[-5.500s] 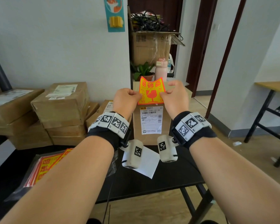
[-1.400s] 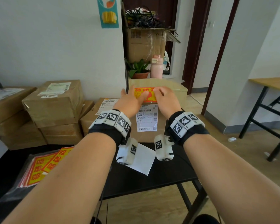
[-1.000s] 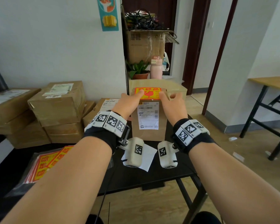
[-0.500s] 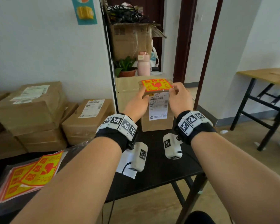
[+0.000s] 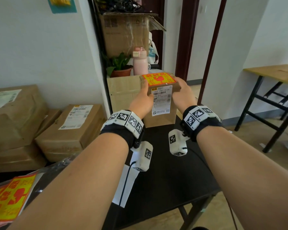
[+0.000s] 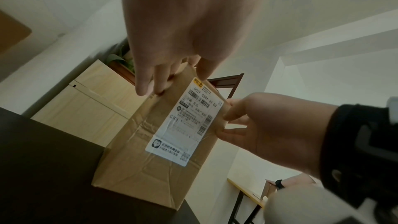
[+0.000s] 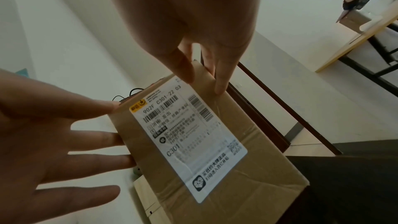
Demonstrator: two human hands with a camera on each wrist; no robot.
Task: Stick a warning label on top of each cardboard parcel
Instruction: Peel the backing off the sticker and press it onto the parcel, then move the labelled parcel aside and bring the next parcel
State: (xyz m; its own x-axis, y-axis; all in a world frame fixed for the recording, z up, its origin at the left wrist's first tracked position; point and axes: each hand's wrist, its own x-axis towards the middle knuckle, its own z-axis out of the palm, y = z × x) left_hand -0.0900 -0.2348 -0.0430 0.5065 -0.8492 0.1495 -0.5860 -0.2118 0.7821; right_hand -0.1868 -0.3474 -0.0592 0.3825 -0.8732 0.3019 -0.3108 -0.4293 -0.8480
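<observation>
**Labelled parcel held at both sides, far end of the table**

The tall brown cardboard parcel (image 5: 161, 105) stands upright at the far end of the black table (image 5: 173, 180), its white shipping slip (image 5: 161, 101) facing the person. The orange-and-yellow warning label (image 5: 159, 78) lies flat on its top face.

Left hand (image 5: 140, 101): fingers extended and spread, tips pressed to the parcel's left side wall, thumb at the top edge. Right hand (image 5: 183, 95): same hold on the right side, fingers straight against the upper wall. Neither hand curls around anything; the parcel sits clamped between two flat palms.

Handling, as a judgement:
- Card looks creased and dented, taped along the seams; stiff enough to take side pressure, but the walls would likely give under a hard squeeze.
- Tall and narrow, so prone to tipping; weight cannot be told.
- The glossy slip is probably slick; bare card offers better purchase.
- Best hold: opposite side walls, high up, as now.

More brown cardboard parcels (image 5: 70, 130) sit stacked to the left. A sleeve of spare orange labels (image 5: 8, 201) lies at the near left.
</observation>
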